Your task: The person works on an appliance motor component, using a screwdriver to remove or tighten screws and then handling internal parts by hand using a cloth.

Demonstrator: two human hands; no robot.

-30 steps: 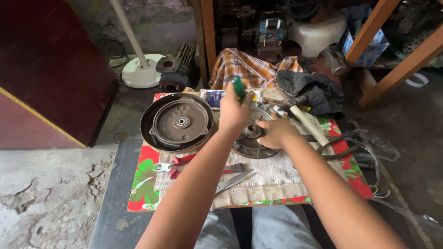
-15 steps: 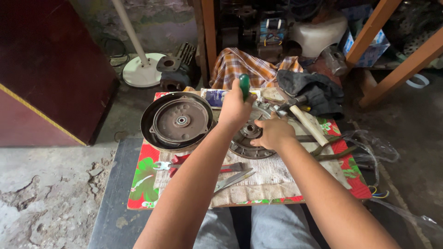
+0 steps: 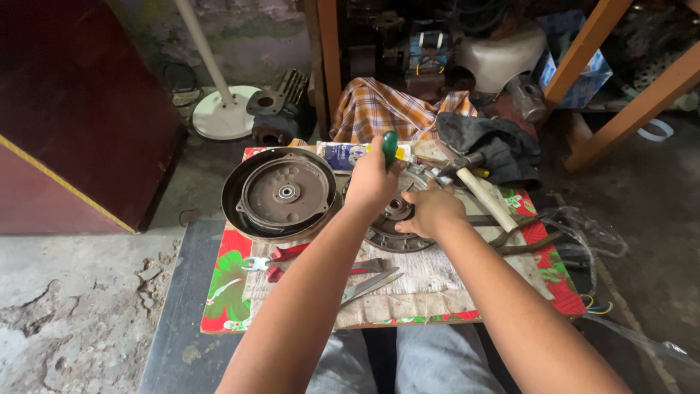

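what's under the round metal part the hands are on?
Under the round metal part lies a pale cloth, over a red floral mat. The left hand, gripping a green-handled screwdriver, and the right hand cover its centre, so anything beneath there is hidden.

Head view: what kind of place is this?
Likely a small repair workshop, worked at floor level. A round metal motor cover lies on a low cloth-covered board, a wooden-handled hammer and red-handled pliers beside it, old motor parts behind.

Both our forearms reach forward, converging. Our left hand (image 3: pixel 373 179) is fisted, knuckles up; our right hand (image 3: pixel 430 210) is curled, palm down, just beside it.
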